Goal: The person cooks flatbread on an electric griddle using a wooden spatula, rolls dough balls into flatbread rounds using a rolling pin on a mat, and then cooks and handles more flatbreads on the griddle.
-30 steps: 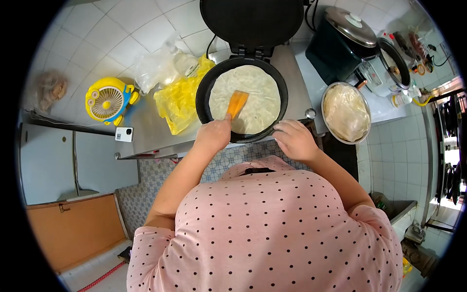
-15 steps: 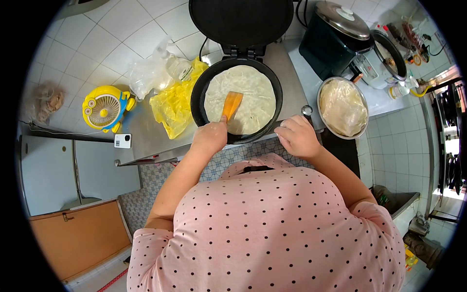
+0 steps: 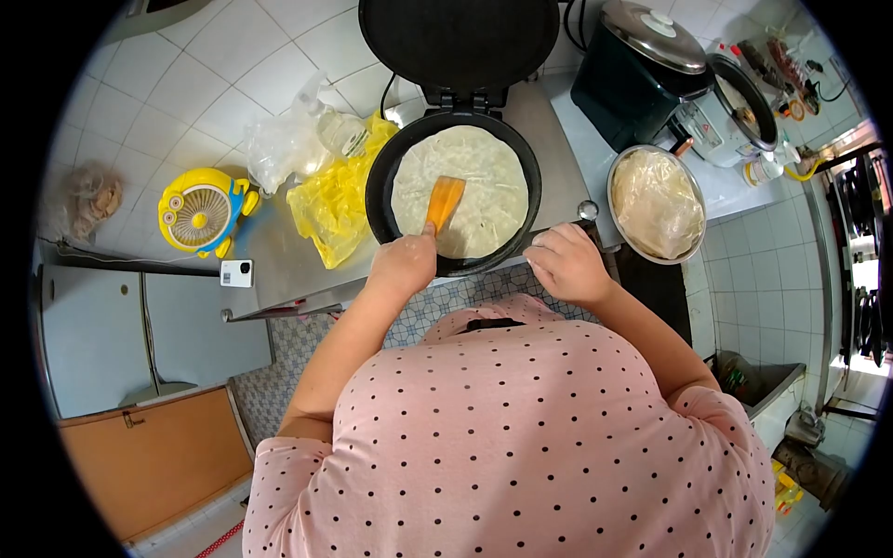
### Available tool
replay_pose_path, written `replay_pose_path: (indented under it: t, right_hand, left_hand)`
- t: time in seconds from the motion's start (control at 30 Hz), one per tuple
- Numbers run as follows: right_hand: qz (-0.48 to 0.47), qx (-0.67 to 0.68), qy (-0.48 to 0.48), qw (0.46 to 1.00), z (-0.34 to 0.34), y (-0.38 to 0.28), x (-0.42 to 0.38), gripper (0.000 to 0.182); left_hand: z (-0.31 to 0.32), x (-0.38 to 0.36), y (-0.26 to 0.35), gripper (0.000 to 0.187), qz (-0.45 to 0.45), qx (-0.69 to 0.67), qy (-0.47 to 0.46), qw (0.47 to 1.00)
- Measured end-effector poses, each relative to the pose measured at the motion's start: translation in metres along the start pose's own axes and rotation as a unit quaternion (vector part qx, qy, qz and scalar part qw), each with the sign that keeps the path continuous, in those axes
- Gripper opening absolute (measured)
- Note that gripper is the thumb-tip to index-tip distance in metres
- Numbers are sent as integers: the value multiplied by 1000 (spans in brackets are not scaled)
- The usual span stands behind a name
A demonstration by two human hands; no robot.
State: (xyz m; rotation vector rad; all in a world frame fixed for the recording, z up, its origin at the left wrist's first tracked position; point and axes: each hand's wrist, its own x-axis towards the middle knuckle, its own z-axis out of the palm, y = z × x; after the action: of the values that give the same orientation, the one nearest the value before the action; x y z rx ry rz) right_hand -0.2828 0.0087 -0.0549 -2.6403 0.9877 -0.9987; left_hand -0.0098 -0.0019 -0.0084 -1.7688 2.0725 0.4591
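Observation:
My left hand is closed round the handle of a wooden spatula, at the near edge of a round black electric pan. The spatula's blade rests on a pale, thin flatbread lying in the pan. My right hand hovers to the right of the pan with its fingers curled together; whether anything is inside them is hidden. The pan's black lid stands raised at the back.
Yellow and clear plastic bags lie left of the pan, with a yellow fan and a phone beyond. To the right are a covered bowl of dough, a dark green cooker and a round metal knob.

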Motion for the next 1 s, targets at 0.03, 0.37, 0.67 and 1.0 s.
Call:
replay_pose_path:
  t: [0.03, 0.37, 0.67, 1.0]
  right_hand:
    - [1, 1, 1, 1000, 0, 0, 0, 12]
    - [0, 3, 5, 1000, 2, 0, -1, 12]
    - [2, 9, 7, 1000, 3, 0, 0, 12]
    - [-3, 7, 15, 1000, 6, 1, 3, 12]
  left_hand:
    - [0, 0, 0, 41, 1, 0, 0, 1000]
    - [7, 4, -3, 42, -1, 2, 8, 1000]
    - [-2, 1, 1, 43, -5, 0, -19, 1000]
    - [0, 2, 1, 42, -3, 0, -19, 1000]
